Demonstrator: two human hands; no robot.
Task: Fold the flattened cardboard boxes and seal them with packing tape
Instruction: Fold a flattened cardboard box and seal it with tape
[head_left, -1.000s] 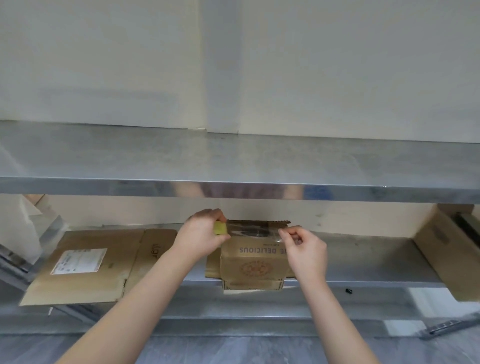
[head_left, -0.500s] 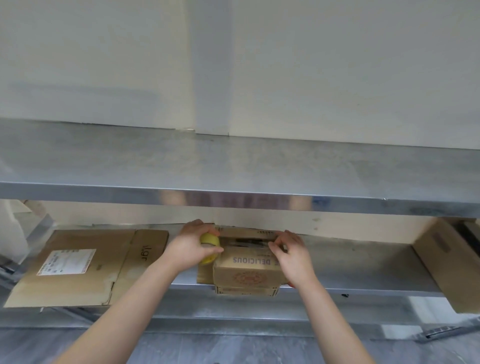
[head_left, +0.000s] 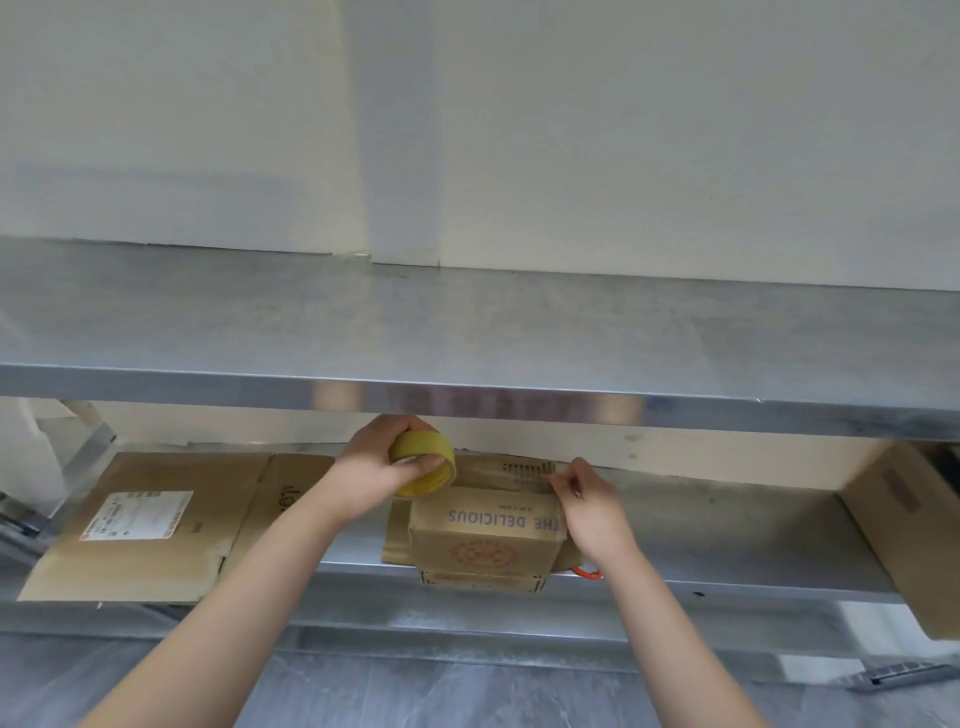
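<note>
A printed cardboard box (head_left: 485, 543) stands at the front edge of the lower steel shelf (head_left: 727, 525), between the two hands. The left hand (head_left: 371, 470) grips the yellow packing tape roll (head_left: 423, 465) at the box's top left corner. The right hand (head_left: 592, 512) pinches what appears to be the free tape end at the top right corner. The drawn strip (head_left: 501, 470) runs left to right across the box top, so the roll lies leftward of the pinch. Pressing the strip down probably falls to the right hand.
</note>
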